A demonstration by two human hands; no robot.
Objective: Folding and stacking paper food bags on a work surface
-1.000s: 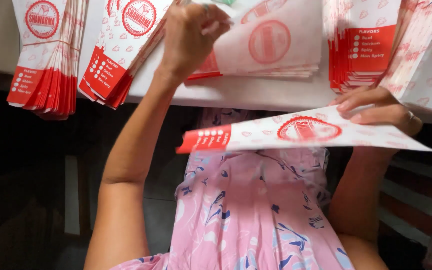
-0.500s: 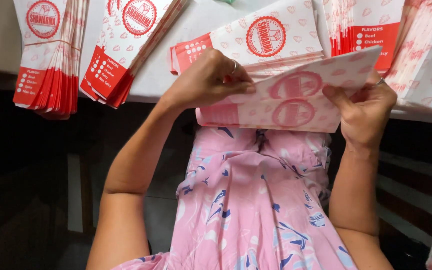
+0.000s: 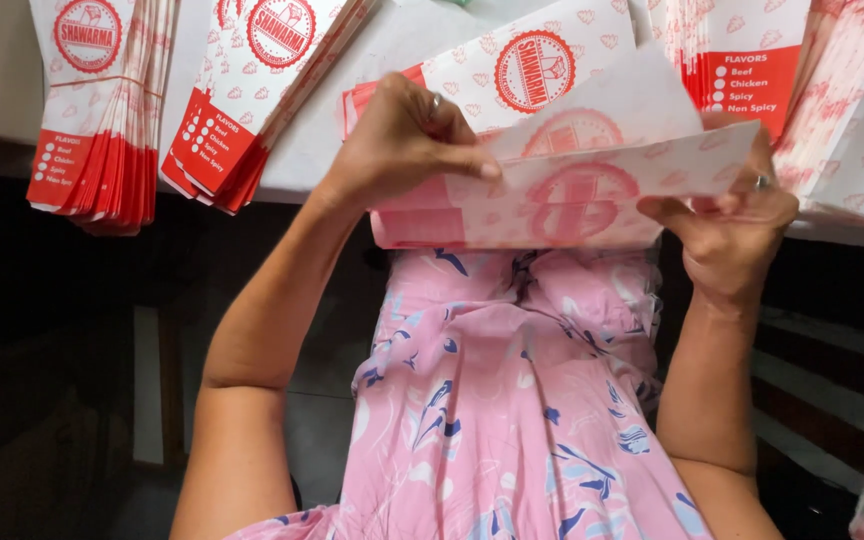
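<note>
A white-and-red paper sleeve [image 3: 572, 195] sits centre frame, above a pink dress [image 3: 512, 400]. The left hand [image 3: 407, 140] pinches its left part; the right hand [image 3: 737, 225] grips its right end. Sleeve stacks [image 3: 102, 110] fill the upper left.

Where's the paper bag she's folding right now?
Head view, centre: the paper bag is held between the left hand and right hand, above her lap at the table edge.

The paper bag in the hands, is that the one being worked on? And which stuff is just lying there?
In hand:
- left hand and right hand, each with a grip on the white-and-red paper bag
- the stack of bags right behind it

Lying about:
- two fanned bundles of bags on the white table
- more bags at right
</note>
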